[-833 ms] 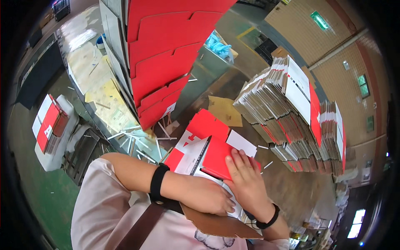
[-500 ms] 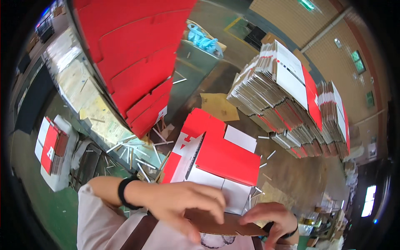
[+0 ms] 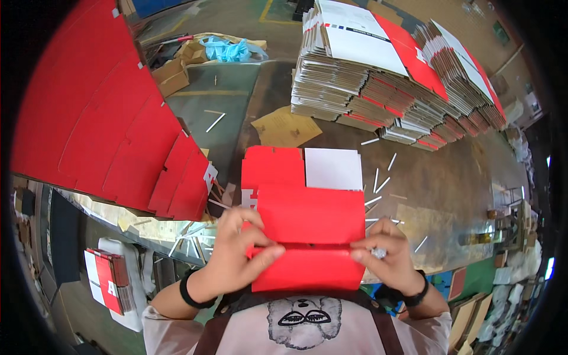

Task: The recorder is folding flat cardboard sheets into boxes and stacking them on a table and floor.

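Observation:
A red cardboard box blank (image 3: pixel 310 216) lies in front of me, with a crease running across it. Its near flap (image 3: pixel 307 271) is folded toward my body. My left hand (image 3: pixel 245 248) pinches the left end of the crease between thumb and fingers. At the opposite end, my right hand (image 3: pixel 387 254) grips the same edge, thumb on the near flap. Beside the right thumb shows a small shiny bit that I cannot make out. Beyond the folded part lie a red panel (image 3: pixel 275 165) and a white panel (image 3: pixel 333 168).
A tall stack of red flat cardboard (image 3: pixel 106 118) rises at the left. Stacked flat cartons (image 3: pixel 355 77) stand at the far right. White strips (image 3: pixel 384 177) litter the table (image 3: pixel 449 177). A blue plastic bag (image 3: pixel 228 50) lies far back; a smaller carton pile (image 3: pixel 109 281) sits lower left.
My view has turned. Both hands, earlier apart over a brown cardboard edge near my body, now pinch the red crease at either end. A red flap now faces up on the near side.

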A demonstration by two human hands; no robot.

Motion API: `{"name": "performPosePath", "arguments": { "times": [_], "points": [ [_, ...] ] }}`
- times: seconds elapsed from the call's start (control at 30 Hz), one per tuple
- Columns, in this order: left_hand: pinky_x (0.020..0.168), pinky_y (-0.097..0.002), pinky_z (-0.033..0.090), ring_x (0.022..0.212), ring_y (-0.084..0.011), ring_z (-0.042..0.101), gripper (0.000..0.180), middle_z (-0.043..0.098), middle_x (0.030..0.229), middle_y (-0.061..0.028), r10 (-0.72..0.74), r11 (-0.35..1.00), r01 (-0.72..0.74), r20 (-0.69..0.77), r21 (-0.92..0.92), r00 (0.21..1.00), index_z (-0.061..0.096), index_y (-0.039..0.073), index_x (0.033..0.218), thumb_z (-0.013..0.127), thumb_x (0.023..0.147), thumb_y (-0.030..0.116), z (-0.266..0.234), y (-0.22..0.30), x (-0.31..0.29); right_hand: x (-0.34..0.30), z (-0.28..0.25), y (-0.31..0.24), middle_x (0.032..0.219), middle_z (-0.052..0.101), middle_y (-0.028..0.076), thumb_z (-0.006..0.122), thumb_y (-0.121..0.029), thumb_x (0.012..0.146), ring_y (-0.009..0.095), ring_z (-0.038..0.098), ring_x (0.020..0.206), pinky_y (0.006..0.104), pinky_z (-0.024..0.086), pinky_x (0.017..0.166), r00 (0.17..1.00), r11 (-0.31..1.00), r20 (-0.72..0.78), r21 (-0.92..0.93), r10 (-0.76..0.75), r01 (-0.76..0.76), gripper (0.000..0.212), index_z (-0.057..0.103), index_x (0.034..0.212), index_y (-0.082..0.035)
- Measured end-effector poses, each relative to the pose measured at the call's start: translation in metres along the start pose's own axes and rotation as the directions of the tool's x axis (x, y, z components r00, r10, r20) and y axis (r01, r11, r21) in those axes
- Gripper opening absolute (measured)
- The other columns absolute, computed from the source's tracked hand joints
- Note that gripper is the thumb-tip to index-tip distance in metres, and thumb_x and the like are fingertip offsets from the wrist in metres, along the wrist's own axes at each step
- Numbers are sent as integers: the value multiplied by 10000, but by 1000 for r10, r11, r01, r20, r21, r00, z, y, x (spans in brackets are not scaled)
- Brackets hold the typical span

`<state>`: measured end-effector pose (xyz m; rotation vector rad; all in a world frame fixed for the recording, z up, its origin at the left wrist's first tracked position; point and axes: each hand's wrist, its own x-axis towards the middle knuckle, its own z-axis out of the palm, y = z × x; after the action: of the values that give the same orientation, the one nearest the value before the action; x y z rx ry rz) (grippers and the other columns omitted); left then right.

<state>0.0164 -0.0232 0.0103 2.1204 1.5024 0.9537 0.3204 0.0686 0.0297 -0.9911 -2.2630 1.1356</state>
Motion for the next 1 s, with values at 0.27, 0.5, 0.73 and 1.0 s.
{"name": "performPosePath", "arguments": {
  "times": [0.27, 0.5, 0.73, 1.0],
  "points": [
    [1106, -366, 297, 1395, -306, 310, 784, 275, 1489, -263, -405, 579, 545, 366, -607, 838, 167, -51, 1474, 591, 952, 353, 15, -17, 6, 6, 20, 12, 1067, 608, 187, 547, -378, 976, 177, 597, 996, 305, 468, 836, 910, 877, 63, 245, 410, -413, 465, 554, 1126, 63],
    [1173, -376, 57, 1475, -308, -17, 1021, -99, 1579, -225, 153, 756, 93, 313, -648, 937, -173, -79, 1452, 539, 951, 455, -9, -2, -14, -25, -8, -19, 1376, 498, 142, 244, -632, 980, 247, 488, 1249, 382, 360, 1064, 957, 832, -274, 550, 98, 73, 797, 332, 1430, 21],
    [1175, -330, 22, 1479, -260, -82, 714, -103, 1594, -205, -176, 655, 427, 424, -624, 889, -174, -33, 1484, 233, 1049, 360, 79, -52, -74, -58, 79, 91, 1451, 409, 188, 418, -251, 1029, 225, 510, 1136, 358, 413, 934, 965, 985, -205, 100, 162, -144, 441, 402, 1387, 5],
    [565, -327, 535, 748, -221, 681, 575, 617, 1065, -123, 54, 845, -165, 226, 509, 973, 520, 89, 1343, 597, 774, 63, -11, 5, 1, -10, -15, -12, 1086, 629, 210, 571, -149, 894, 316, 676, 752, 390, 552, 690, 995, 849, -55, -527, -78, 37, 315, 620, 1185, -38]
  ]
}}
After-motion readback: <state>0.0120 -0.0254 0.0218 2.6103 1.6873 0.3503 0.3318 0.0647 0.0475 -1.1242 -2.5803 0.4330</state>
